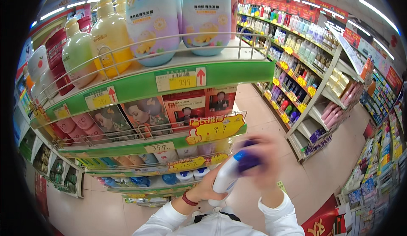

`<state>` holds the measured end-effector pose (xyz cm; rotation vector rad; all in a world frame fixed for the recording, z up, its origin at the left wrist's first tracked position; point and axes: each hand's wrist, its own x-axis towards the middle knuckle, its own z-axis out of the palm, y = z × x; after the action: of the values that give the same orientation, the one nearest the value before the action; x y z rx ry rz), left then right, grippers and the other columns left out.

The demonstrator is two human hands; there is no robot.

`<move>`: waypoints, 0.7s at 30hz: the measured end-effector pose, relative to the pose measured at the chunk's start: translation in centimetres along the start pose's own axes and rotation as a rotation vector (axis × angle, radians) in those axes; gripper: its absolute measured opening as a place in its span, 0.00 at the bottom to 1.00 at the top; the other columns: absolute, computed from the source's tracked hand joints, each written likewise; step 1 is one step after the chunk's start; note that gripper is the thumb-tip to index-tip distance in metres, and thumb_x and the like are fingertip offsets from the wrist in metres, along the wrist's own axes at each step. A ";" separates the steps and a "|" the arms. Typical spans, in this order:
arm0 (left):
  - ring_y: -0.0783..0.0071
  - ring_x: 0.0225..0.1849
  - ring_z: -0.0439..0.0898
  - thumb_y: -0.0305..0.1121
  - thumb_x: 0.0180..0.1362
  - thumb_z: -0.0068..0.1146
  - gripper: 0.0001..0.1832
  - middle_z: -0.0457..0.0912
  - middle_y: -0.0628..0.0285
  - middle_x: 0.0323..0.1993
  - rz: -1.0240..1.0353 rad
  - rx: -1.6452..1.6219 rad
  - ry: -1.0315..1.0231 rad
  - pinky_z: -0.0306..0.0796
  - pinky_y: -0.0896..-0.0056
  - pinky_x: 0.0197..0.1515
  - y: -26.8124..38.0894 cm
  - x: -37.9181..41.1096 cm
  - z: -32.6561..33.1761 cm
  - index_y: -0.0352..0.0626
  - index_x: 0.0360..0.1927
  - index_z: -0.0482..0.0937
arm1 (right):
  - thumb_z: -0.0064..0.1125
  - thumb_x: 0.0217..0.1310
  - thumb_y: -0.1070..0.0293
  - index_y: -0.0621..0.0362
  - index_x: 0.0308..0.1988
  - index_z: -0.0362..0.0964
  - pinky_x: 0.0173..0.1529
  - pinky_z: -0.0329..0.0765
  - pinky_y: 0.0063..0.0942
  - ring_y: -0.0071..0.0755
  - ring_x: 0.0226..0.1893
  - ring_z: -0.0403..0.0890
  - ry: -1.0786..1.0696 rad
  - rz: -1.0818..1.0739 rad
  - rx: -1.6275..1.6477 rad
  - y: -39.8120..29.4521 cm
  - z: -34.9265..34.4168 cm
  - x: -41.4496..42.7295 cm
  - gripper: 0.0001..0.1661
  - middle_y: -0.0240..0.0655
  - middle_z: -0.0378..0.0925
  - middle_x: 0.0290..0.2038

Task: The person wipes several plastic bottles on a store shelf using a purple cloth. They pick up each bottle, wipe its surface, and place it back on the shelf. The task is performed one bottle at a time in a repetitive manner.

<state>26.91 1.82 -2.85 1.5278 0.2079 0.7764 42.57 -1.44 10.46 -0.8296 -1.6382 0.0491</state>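
Observation:
My left hand (203, 186), with a dark red band at the wrist, grips a white plastic bottle (225, 176). The bottle tilts up to the right in front of my body and has a blue part near its top. Around the upper end, my right hand (268, 159) is blurred by motion, its fingers closed on a dark purple, cloth-like thing (249, 160). That purple thing touches or covers the bottle's top; the blur hides its exact shape. Both hands are just in front of a green-edged store shelf (222, 75).
Large shampoo bottles (206, 16) and yellow pump bottles (111, 41) stand behind a wire rail (254, 49). Boxed goods (144, 115) fill the tier below. A yellow price sign (219, 129) juts out near my right hand. Across the tiled aisle (254, 108) stands another stocked shelf unit (313, 115).

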 end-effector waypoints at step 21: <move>0.59 0.56 0.68 0.33 0.22 0.56 0.48 0.69 0.52 0.53 0.067 -0.748 0.281 0.61 0.61 0.60 1.4 -3.4 -3.4 0.38 0.59 0.60 | 0.58 0.42 0.67 0.52 0.55 0.65 0.61 0.60 0.46 0.46 0.59 0.62 -0.593 -0.014 -0.169 -0.8 6.3 -8.8 0.35 0.34 0.62 0.59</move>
<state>21.96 2.48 -2.93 0.7210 0.0569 0.9822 36.65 -4.20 1.75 -0.9916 -2.2279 0.1611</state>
